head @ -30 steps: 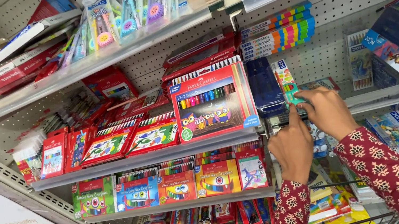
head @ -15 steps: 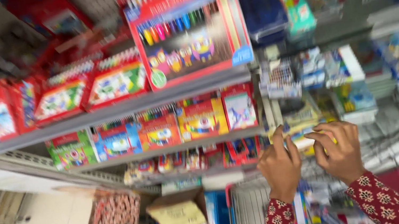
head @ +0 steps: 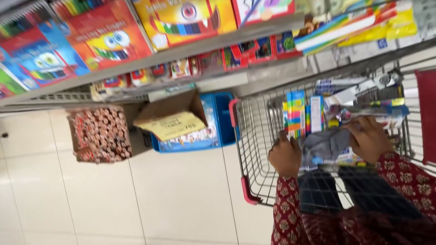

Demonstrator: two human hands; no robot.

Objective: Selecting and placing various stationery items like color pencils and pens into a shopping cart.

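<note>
Both hands over wire cart (head: 252, 152). Left hand (head: 285, 155) and right hand (head: 369, 138) fingers closed, gripping a clear packet (head: 325, 146).

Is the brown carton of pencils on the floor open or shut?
Open. The brown carton has no flap across its top, so the packed pencil ends show, and it stands on the tiled floor left of the wire cart.

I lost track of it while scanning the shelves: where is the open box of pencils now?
In the head view the box of pencils sits on the white floor at left of centre, under the lowest shelf, beside a blue box and left of the cart.
</note>
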